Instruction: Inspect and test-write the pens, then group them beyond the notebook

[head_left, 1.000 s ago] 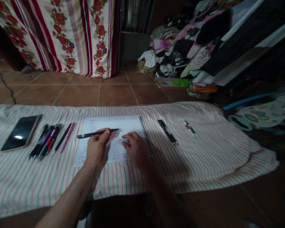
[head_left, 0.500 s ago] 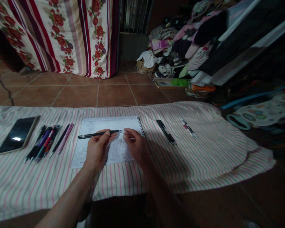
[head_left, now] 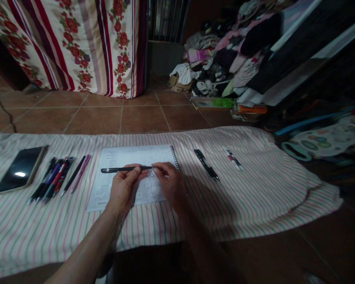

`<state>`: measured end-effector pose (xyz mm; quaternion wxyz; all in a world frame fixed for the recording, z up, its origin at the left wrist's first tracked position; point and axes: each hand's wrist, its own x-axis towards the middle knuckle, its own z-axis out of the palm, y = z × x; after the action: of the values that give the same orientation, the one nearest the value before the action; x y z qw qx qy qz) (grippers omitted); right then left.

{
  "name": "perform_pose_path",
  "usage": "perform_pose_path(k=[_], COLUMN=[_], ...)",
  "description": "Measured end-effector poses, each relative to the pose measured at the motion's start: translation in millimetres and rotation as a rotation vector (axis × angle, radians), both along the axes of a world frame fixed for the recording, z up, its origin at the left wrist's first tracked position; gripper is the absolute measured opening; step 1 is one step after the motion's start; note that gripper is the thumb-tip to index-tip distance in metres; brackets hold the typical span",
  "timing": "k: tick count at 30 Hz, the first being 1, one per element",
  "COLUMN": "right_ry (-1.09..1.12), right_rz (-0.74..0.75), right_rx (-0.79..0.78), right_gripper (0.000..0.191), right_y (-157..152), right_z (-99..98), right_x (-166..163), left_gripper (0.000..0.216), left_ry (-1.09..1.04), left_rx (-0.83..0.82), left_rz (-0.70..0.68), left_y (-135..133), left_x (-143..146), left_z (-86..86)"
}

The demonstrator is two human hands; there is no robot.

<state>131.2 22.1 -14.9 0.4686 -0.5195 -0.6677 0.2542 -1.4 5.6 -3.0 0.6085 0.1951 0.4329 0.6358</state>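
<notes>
Over the open spiral notebook (head_left: 108,189), a black pen (head_left: 109,170) lies almost level in the air. My left hand (head_left: 124,183) is closed around its barrel, thumb on top. The fingers of my right hand (head_left: 168,179) are pinched at the pen's thin right end; any small part between them is hidden. Just below that end a small shiny clear bit shows near the fingertips, too small to name. Two black pens (head_left: 206,163) lie together right of the notebook, with a white pen (head_left: 233,159) farther right.
Left of the notebook lie a pink pen (head_left: 81,173) beside a dark pen (head_left: 73,175), a bunch of several pens (head_left: 51,179) and a phone (head_left: 20,169). A striped cloth (head_left: 254,197) covers the table. Beyond are a tiled floor (head_left: 100,114), a flowered curtain (head_left: 91,47) and heaped clothes (head_left: 225,55).
The pen has turned more level and moved slightly right, so its thin end now meets my right fingertips. A small gap was between them before.
</notes>
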Motion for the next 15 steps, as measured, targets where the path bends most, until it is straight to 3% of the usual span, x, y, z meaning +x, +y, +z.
perform_pose_path(k=[15], right_ry=[0.029], right_rz=[-0.028], right_rx=[-0.040], right_gripper=[0.016], right_y=[2.3], right_z=[0.6], right_x=[3.0], left_gripper=[0.017], left_ry=[0.005], left_rx=[-0.021], left_rz=[0.046], left_y=[0.4], left_x=[-7.0], left_z=[0.9])
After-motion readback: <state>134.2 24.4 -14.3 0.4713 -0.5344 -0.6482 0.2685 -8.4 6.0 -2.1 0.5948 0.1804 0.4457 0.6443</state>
